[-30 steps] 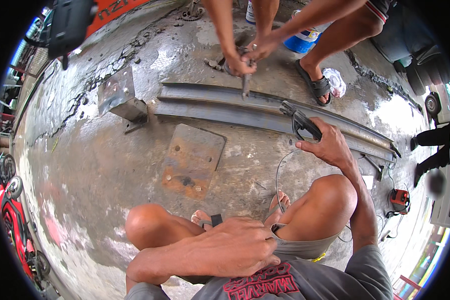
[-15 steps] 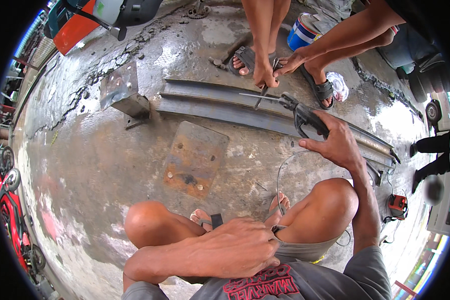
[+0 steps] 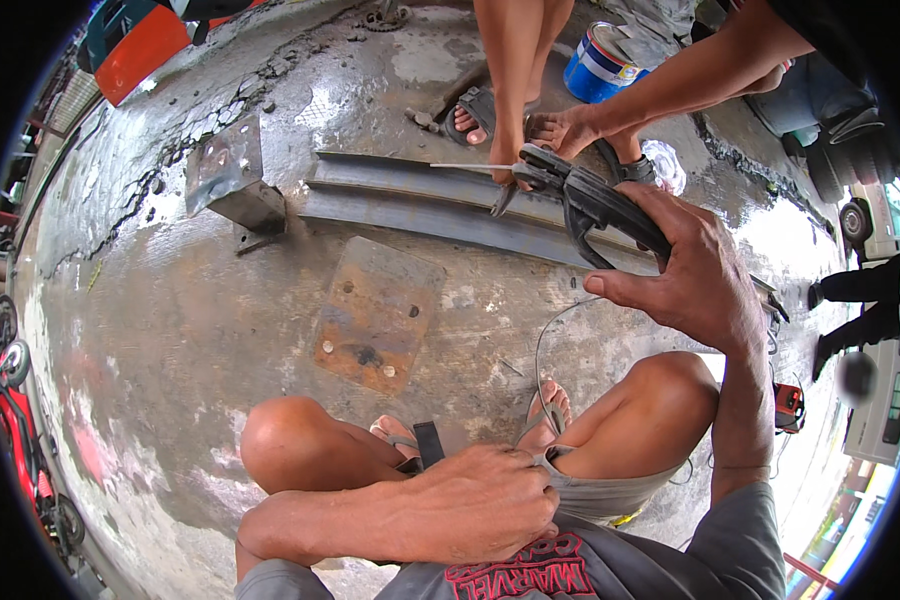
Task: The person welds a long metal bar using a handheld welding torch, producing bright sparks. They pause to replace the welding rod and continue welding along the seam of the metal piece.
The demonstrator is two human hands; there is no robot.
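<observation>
My right hand (image 3: 695, 260) grips a black welding electrode holder (image 3: 610, 210), its thumb apart from the fingers along the handle. A thin pale welding rod (image 3: 465, 166) sticks out leftward from its jaws, above the steel beam (image 3: 410, 215) on the ground; whether they touch I cannot tell. In my lap, my left hand (image 3: 485, 500) is closed, fingers curled under; what it holds, if anything, is hidden. A flat black piece (image 3: 428, 443) shows just beyond it. Another person's hand (image 3: 507, 160) holds a pointed metal tool (image 3: 503, 198) over the beam, partly behind the holder.
A rusty steel plate (image 3: 378, 315) with holes lies before my feet. Left of the beam stands a welded metal block (image 3: 235, 190). A blue paint can (image 3: 598, 70) is near the other person's feet. A red machine (image 3: 788, 408) with cables sits at right.
My right hand has raised the electrode holder closer to my view, and the rod's tip has shifted left and upward. The other person's hands have moved slightly left. My left hand stays in my lap.
</observation>
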